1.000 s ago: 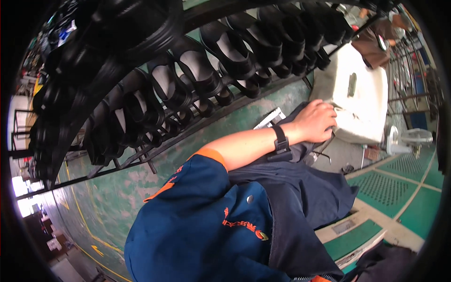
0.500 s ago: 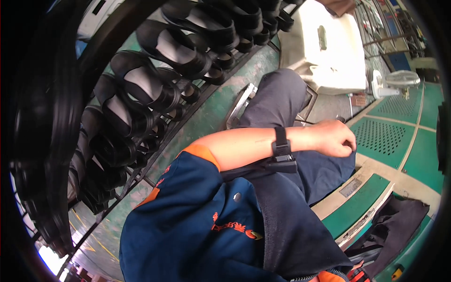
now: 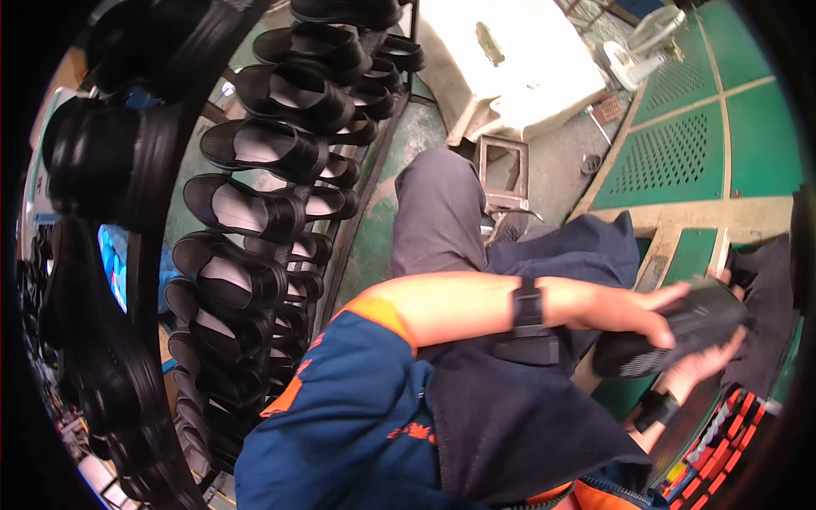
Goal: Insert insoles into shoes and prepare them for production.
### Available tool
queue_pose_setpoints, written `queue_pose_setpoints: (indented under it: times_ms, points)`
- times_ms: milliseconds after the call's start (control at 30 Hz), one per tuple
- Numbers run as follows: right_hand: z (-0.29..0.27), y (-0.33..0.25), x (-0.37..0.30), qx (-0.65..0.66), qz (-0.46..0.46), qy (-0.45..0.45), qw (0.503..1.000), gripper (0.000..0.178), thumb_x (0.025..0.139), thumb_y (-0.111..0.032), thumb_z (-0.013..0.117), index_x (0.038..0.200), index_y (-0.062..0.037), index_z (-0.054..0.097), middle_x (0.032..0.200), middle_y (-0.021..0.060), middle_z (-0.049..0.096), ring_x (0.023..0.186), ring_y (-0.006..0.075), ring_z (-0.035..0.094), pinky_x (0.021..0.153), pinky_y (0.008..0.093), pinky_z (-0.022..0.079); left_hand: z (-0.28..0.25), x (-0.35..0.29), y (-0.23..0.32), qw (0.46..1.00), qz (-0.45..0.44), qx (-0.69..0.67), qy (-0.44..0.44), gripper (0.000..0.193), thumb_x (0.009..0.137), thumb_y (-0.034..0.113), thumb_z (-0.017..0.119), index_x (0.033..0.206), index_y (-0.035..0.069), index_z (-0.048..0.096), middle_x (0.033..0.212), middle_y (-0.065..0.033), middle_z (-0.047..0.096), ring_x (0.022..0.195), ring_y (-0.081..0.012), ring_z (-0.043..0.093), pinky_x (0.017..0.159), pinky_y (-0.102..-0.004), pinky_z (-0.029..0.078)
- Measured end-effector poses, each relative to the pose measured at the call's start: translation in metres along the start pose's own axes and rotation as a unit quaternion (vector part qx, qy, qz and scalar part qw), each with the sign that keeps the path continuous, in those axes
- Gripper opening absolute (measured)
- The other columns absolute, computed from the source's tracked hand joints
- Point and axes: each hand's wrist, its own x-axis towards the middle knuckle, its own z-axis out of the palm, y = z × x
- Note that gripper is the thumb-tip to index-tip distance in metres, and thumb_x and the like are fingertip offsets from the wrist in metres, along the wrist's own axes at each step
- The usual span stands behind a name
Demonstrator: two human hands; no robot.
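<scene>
A black shoe (image 3: 707, 311) is held between my two hands at the right, over the green metalwork. Ribbed texture shows at its lower left end. My left hand (image 3: 619, 313), with a black band on the wrist, reaches across and grips the shoe's near side with thumb and fingers. From below and to the right, my right hand (image 3: 699, 364) is wrapped around it, fingertips showing along the far edge. Both hands are slightly blurred. Dark cloth (image 3: 769, 297) lies just beyond the shoe.
Racks of black shoes (image 3: 246, 208) stand on my left. Ahead are a white-covered box (image 3: 535, 68) and a small metal stool frame (image 3: 503, 170). Perforated green panels (image 3: 667, 157) run along the right, near a white fan (image 3: 633, 64). Red and black pieces (image 3: 718, 450) sit at lower right.
My left hand has moved from beside my knee onto the black shoe. My right hand and the shoe have come into view. The whole view has turned, showing more of the shoe racks.
</scene>
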Motion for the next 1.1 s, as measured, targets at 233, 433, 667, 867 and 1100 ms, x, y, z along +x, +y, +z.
queue_pose_setpoints:
  times_ms: [233,433,667,867,1100]
  points:
    - [-0.042,0.225,0.107,-0.001,0.319,-0.070,0.945,0.038,0.095,-0.032,0.051,0.110,-0.0008,0.066,0.109,0.0118,0.071,0.102,0.0272,0.066,0.097,0.0413,0.049,-0.054,-0.105,-0.056,0.920,0.011,-0.264,0.290,0.070,0.094,0.058,0.053,0.146,0.013,0.043,0.126,-0.0075,0.061,0.111,-0.0193,0.060,0.095,-0.0341,0.050]
    - [-0.019,0.283,0.083,0.058,0.405,-0.133,0.903,0.031,0.096,-0.024,0.049,0.102,0.0005,0.067,0.102,0.0123,0.072,0.094,0.0270,0.068,0.090,0.0400,0.053,-0.058,-0.162,-0.056,0.883,-0.012,-0.239,0.404,0.063,0.095,0.056,0.053,0.134,0.006,0.053,0.124,-0.0101,0.064,0.104,-0.0198,0.064,0.089,-0.0323,0.052]
    - [0.008,0.265,0.081,0.017,0.410,-0.233,0.881,0.033,0.098,-0.025,0.047,0.104,0.0017,0.066,0.099,0.0146,0.071,0.094,0.0257,0.067,0.089,0.0370,0.053,-0.061,-0.128,0.003,0.851,-0.172,0.206,0.451,0.079,0.097,0.043,0.052,0.155,-0.001,0.020,0.160,-0.0201,0.025,0.148,-0.0263,0.025,0.118,-0.0380,0.024]
    - [0.030,0.277,0.087,-0.123,0.312,-0.351,0.874,0.032,0.096,-0.016,0.047,0.112,0.0036,0.066,0.106,0.0099,0.068,0.099,0.0191,0.063,0.092,0.0288,0.046,-0.177,-0.077,-0.007,0.808,-0.103,0.154,0.560,0.072,0.099,0.043,0.049,0.153,0.000,0.027,0.152,-0.0175,0.039,0.135,-0.0250,0.045,0.108,-0.0353,0.039]
    - [0.023,0.283,0.075,-0.077,0.246,-0.357,0.898,0.034,0.092,-0.020,0.051,0.107,0.0057,0.068,0.104,0.0090,0.069,0.094,0.0168,0.063,0.087,0.0271,0.046,-0.179,-0.063,-0.030,0.849,-0.076,0.013,0.522,0.062,0.094,0.052,0.056,0.131,0.003,0.061,0.133,-0.0109,0.061,0.124,-0.0178,0.053,0.107,-0.0303,0.038]
